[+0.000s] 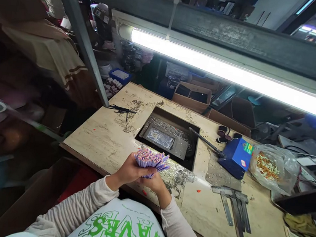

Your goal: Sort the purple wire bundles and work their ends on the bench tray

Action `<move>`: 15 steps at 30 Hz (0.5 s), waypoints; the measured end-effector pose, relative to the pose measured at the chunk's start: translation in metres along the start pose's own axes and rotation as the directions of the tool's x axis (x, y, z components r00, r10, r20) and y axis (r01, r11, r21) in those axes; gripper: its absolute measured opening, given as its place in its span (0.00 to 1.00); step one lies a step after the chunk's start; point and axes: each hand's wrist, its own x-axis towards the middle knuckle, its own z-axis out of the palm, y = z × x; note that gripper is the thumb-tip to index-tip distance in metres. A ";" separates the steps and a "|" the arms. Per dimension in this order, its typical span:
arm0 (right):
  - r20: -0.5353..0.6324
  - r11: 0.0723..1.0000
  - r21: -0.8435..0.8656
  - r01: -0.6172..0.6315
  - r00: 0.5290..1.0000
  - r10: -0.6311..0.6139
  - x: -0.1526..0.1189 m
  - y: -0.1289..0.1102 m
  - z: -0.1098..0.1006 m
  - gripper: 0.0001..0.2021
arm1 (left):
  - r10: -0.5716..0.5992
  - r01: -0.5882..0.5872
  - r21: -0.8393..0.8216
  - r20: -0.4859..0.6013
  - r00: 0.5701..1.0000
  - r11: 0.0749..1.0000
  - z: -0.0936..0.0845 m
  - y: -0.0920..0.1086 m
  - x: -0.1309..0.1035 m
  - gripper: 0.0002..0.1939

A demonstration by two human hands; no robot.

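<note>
A thick bundle of thin purple wires [146, 162] with pinkish cut ends turned upward is held close to my body, over the front edge of the table. My left hand [126, 171] wraps round its left side, with the thumb across the front. From the right and below, my right hand [154, 181] closes on the same bundle, and its fingers are partly hidden. A few strands on the right lean out from the rest. Just beyond the bundle is a recessed dark tray [181, 149] in the tabletop, holding a metal plate [160, 138] and scattered scraps.
Black strips [121, 109] lie on the wooden table [98, 134] at left. On the right are a blue box [236, 157] with a dark rod, a plastic bag [273, 167] of small rings, and metal calipers [235, 205]. A lit tube lamp [224, 67] hangs low across the table.
</note>
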 end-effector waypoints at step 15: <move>0.083 0.984 0.157 -0.085 0.994 0.073 -0.007 0.000 0.008 0.19 | 0.144 -0.165 0.219 0.110 0.984 0.962 -0.004 0.009 -0.002 0.15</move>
